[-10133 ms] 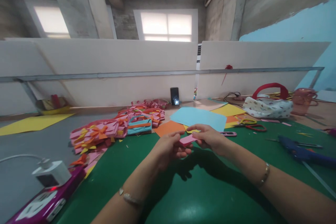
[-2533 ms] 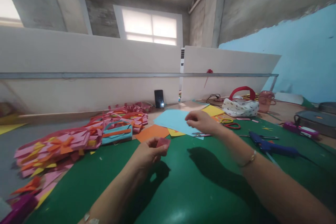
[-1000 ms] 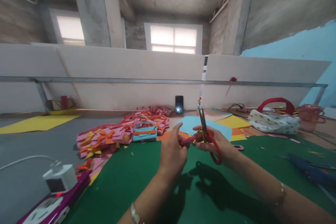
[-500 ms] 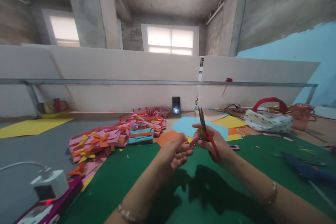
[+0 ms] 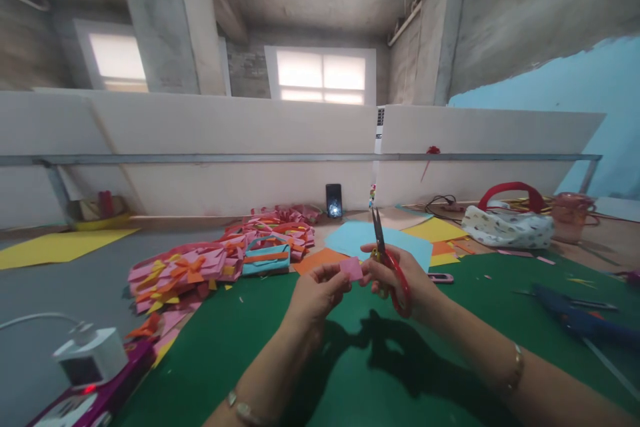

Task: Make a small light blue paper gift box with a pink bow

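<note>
My left hand (image 5: 315, 292) pinches a small folded pink paper piece (image 5: 351, 268) above the green mat (image 5: 240, 340). My right hand (image 5: 395, 275) grips red-handled scissors (image 5: 387, 260), blades pointing up and away, and its fingertips also touch the pink piece. Both hands meet over the middle of the mat.
A pile of pink and orange paper bags (image 5: 200, 257) lies left. Blue (image 5: 380, 239), orange and yellow sheets lie behind the hands, with a phone (image 5: 333, 200) against the wall. A patterned pouch (image 5: 507, 227), pink cup (image 5: 570, 217) and blue glue gun (image 5: 575, 313) sit right; a power strip (image 5: 85, 373) near left.
My right hand reached out, picked up the scissors and came back. My left hand kept the pink piece and now brings it up against the right fingertips.
</note>
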{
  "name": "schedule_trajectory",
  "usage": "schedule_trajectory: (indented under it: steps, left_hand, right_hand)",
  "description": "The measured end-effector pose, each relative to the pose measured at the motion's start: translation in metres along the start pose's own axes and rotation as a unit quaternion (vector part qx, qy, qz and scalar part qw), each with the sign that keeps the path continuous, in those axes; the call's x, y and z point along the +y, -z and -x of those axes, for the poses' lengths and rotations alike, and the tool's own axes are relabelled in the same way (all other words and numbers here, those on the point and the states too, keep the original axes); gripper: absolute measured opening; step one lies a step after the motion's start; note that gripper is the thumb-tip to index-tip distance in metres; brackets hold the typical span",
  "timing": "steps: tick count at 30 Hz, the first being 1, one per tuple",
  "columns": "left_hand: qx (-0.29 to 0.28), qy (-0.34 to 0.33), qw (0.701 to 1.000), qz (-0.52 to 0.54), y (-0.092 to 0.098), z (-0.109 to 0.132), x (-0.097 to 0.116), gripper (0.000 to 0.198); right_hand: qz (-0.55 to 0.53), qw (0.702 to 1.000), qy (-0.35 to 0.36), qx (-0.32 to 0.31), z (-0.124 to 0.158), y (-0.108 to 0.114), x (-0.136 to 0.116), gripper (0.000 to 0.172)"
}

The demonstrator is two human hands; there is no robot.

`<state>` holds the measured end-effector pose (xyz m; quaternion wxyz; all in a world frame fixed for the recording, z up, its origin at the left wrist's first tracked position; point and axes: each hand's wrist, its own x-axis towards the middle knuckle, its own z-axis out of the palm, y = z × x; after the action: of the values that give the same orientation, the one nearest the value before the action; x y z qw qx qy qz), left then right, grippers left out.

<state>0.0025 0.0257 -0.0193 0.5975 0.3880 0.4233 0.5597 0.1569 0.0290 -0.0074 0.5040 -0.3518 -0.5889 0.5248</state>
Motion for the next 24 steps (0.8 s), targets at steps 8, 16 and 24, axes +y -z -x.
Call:
schedule_trajectory:
  steps: [8,16,24]
  left_hand:
    - [-0.025,-0.05,0.992,-0.115,-0.003,0.005,-0.003,0.02]
    - [-0.09,-0.021,0.98,-0.174,0.005,0.004,0.008,0.018]
    - [-0.024,0.07,0.991,0.109,0.001,0.006,0.013,0.011]
  right_hand:
    - [0.075,0.997,0.016,0.012,0.0,-0.004,0.006,0.043]
    - [0.105,0.994,0.002,-0.012,0.002,-0.003,0.0,0.047]
    - [0.199,0.979,0.018,-0.051,0.006,0.0,-0.004,0.047]
